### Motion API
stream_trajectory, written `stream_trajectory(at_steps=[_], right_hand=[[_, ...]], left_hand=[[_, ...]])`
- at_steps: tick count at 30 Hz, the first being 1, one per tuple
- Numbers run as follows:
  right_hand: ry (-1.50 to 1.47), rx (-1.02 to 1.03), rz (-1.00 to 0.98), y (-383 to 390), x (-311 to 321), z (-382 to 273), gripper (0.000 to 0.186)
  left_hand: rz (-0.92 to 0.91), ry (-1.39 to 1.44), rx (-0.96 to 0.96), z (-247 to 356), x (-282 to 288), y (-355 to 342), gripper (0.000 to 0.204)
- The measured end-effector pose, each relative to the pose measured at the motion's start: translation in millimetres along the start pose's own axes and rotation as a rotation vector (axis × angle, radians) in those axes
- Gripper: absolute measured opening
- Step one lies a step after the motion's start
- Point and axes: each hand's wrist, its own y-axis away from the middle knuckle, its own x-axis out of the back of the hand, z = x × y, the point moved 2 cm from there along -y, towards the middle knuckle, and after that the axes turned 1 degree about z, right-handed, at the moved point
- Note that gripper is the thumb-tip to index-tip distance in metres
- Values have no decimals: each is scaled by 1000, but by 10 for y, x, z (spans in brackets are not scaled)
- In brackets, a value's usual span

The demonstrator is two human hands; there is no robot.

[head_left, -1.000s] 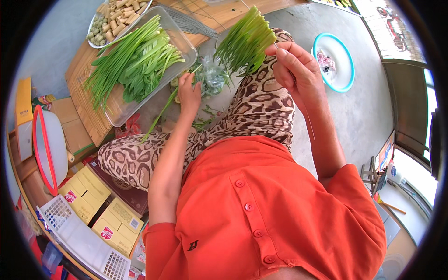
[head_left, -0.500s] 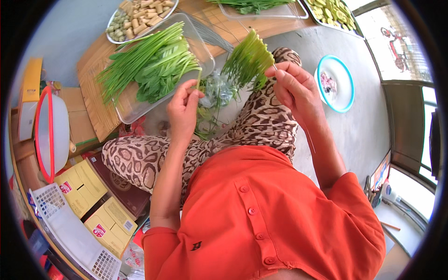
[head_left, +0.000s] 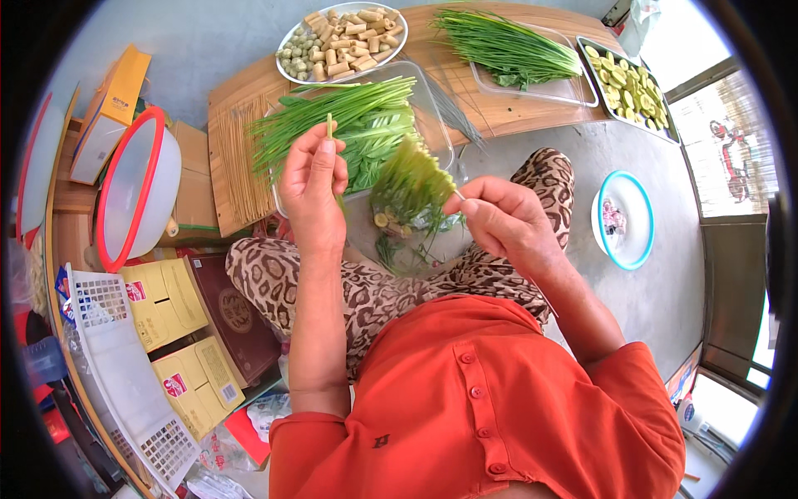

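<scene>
My left hand [head_left: 314,187], raised in front of the tray, pinches a green chive stalk [head_left: 329,126] whose cut end sticks up past the fingertips. My right hand [head_left: 509,223] grips a thin skewer [head_left: 456,194]; its far end shows beyond the wrist. A dense row of chives [head_left: 409,181] is threaded side by side on it, with the leaves hanging down, smeared by motion. Beyond my left hand, a clear plastic tray [head_left: 445,141] on the wooden table holds loose long chives [head_left: 353,93] and broad green leaves [head_left: 366,154].
Wooden skewers [head_left: 243,158] and metal skewers [head_left: 455,112] lie on the table [head_left: 490,125]. Behind stand a plate of rolled pieces [head_left: 357,41], another chive tray [head_left: 588,98] and a tray of sliced vegetables [head_left: 628,91]. A blue-rimmed basin [head_left: 623,220] stands right; a red-rimmed basin [head_left: 133,191], left.
My head view has shifted, bringing more of the table into sight. My left hand has turned and lifted with its stalk. The loaded skewer now tilts downward to the right.
</scene>
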Motion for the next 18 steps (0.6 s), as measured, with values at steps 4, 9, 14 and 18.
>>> stream_trajectory(at_steps=[4,9,14,18], right_hand=[[57,5,-50,-82,-184,-9,18],[77,-21,-86,-126,-267,-28,18],[69,-23,-88,-178,-264,39,19],[77,-38,-88,-194,-245,21,18]], left_hand=[[43,42,18,-9,31,21,19],[57,132,49,-8,4,-1,16],[35,150,139,4,39,-5,20],[22,142,177,0,20,-8,24]])
